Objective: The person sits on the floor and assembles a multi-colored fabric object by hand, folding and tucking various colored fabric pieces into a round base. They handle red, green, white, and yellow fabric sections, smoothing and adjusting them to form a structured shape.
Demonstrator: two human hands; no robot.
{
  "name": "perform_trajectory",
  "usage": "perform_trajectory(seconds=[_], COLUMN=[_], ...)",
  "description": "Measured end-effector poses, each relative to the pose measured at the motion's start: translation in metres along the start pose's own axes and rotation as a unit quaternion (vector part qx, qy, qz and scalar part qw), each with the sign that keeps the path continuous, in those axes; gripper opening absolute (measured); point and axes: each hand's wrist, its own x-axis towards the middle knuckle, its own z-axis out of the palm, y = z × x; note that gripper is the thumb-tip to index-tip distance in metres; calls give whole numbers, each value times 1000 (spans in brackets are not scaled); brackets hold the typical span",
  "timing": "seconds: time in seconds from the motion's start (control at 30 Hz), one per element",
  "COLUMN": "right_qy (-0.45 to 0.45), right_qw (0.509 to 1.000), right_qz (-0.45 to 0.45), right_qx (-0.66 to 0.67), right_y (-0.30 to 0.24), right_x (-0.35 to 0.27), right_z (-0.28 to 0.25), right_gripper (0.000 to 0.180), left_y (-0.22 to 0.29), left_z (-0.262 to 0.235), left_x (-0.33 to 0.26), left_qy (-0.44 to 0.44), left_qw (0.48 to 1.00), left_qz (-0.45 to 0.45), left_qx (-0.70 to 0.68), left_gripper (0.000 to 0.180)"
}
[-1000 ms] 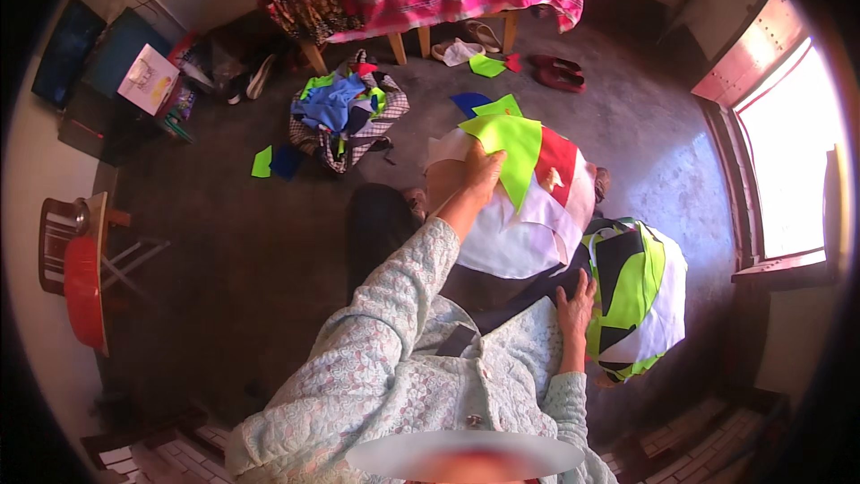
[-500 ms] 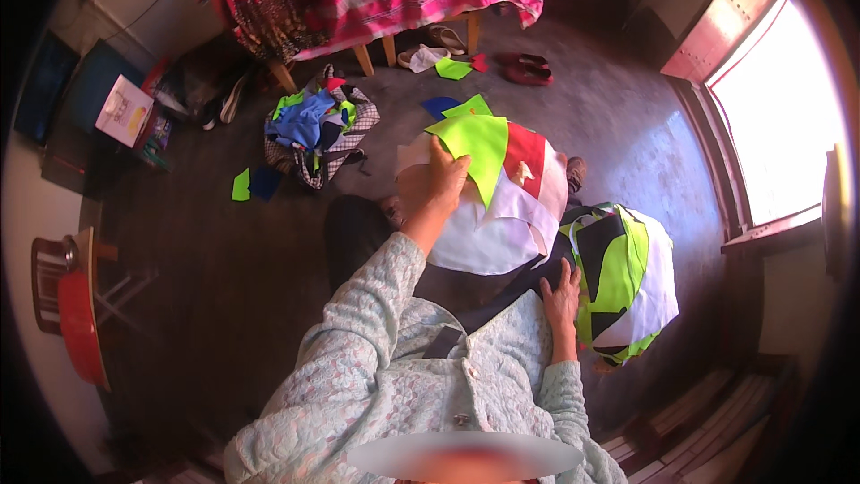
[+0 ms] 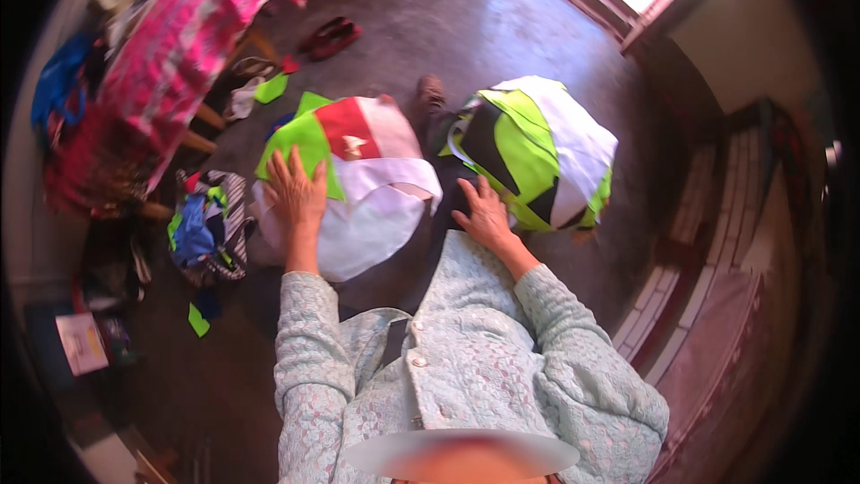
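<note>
closest is the person's pale green lacy jacket (image 3: 479, 314), with both arms reaching out from it. the left hand (image 3: 297, 202) is open and its fingers are spread, lying on a bright green piece (image 3: 300, 142). it does not seem to pinch it. the right hand (image 3: 488, 213) is loose too, its fingers a bit bent, with nothing to be seen in it. it is right by the big bundle (image 3: 528, 157) on the right, but it is hard to tell if they touch

the bright green piece is on top of a wide, round pile of cloth (image 3: 367, 237), in front of the person and a bit to the left. a red piece (image 3: 340, 121), a pale pink piece (image 3: 391, 123) and white cloth are on it too. a small cream scrap (image 3: 355, 145) sits on the red. nobody can tell from here if any of it is sewn

so the work looks part done. the bundle, all green, black and white, looks more put together than the pile, where some edges look loose. it seems plenty is left: a checked bag (image 3: 236, 202) further off is full of blue cloth (image 3: 191, 231) and other bits, and a green scrap (image 3: 198, 320) lies near it. further away, another green bit (image 3: 270, 88) and a red bit (image 3: 289, 64) lie near dark red shoes (image 3: 330, 38), by a bed with a pink cover (image 3: 193, 49)
</note>
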Motion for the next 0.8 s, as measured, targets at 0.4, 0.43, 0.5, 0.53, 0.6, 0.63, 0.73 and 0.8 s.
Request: perform_trajectory(seconds=[0.4, 0.43, 0.5, 0.53, 0.6, 0.63, 0.73, 0.8], right_qy=[62, 89, 144, 205, 248, 276, 306, 333], right_qw=[996, 992, 983, 972, 966, 959, 934, 930], right_qz=[-12, -28, -59, -62, -15, 18, 149, 152], right_qx=[69, 80, 101, 96, 71, 56, 106, 34], right_y=[11, 12, 16, 18, 32, 51, 107, 134], right_x=[-11, -12, -15, -16, -21, -23, -32, -38], right_z=[-6, -12, -30, -42, -69, -75, -88, -87], right_gripper=[66, 65, 62, 54, 47, 45, 41, 43], left_y=[2, 0, -3, -5, -8, -8, -4, -1], left_z=[10, 12, 14, 15, 17, 18, 14, 10], left_x=[0, -1, 1, 0, 1, 1, 0, 0], left_qy=[19, 25, 33, 34, 33, 28, 13, 0], left_qw=[996, 995, 995, 994, 993, 993, 993, 993], left_qz=[29, 31, 36, 39, 36, 36, 34, 30], left_qx=[80, 90, 90, 91, 107, 109, 116, 116], left_gripper=[67, 67, 67, 67, 67, 67, 67, 67])
